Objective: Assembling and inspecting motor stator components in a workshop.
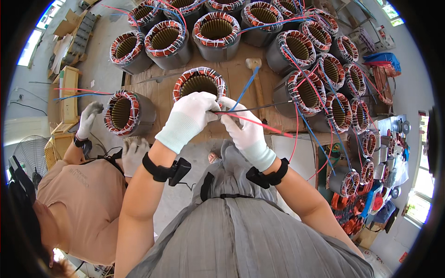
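Observation:
A motor stator (222, 83) with a ring of red, white-laced windings stands right in front of me on the cardboard-covered table. Both my hands wear white gloves and meet at its near rim. My left hand (193, 113) is closed, its fingertips pinching at the base of the lead wires. My right hand (243, 132) pinches the same bundle from the other side, fingers bent. From between them a red lead wire (264, 126) and a black lead wire (259, 107) run right, and a blue lead wire (243, 92) rises. The exact pinch point is partly hidden by fingers.
Several wound stators (215, 34) stand along the back and right, with loose leads. A wooden-handled mallet (258, 88) lies behind my right hand. At left, a co-worker (85, 194) with gloved hands is beside another stator (143, 113). A fan (32, 155) stands far left.

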Demonstrator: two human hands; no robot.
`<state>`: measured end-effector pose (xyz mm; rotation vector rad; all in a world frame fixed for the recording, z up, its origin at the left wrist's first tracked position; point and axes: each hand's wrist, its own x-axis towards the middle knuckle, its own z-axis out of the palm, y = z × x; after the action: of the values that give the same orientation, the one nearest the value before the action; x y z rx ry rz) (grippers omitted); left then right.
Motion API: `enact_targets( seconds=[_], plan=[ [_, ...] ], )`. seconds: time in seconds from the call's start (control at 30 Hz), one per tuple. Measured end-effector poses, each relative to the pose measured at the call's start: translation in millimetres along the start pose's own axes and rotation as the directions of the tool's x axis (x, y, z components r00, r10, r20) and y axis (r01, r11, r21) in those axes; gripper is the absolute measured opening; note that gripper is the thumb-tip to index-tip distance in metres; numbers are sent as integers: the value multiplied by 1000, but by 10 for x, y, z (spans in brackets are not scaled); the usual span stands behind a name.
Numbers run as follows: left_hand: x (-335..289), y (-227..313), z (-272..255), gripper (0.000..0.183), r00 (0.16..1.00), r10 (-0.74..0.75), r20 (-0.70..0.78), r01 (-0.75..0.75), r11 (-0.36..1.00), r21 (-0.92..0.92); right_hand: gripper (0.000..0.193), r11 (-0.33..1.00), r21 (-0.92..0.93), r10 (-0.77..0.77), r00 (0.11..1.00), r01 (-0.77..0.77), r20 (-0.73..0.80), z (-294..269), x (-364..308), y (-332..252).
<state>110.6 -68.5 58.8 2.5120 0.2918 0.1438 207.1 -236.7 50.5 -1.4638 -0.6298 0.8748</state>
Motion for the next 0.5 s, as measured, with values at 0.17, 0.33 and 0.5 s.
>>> enact_targets(
  seconds=[0.17,0.33,0.5],
  plan=[
    [-5,3,-60,24,954,-285,92,299,881,-366,45,999,-39,5,1000,-4,5,-89,-62,91],
    [-5,-37,-66,26,915,-376,148,398,775,-491,46,991,-133,22,999,-18,32,-80,-124,124],
    [60,-62,-105,24,964,-221,145,257,912,-320,44,985,-111,134,990,-129,39,-111,-125,166]
  ],
)
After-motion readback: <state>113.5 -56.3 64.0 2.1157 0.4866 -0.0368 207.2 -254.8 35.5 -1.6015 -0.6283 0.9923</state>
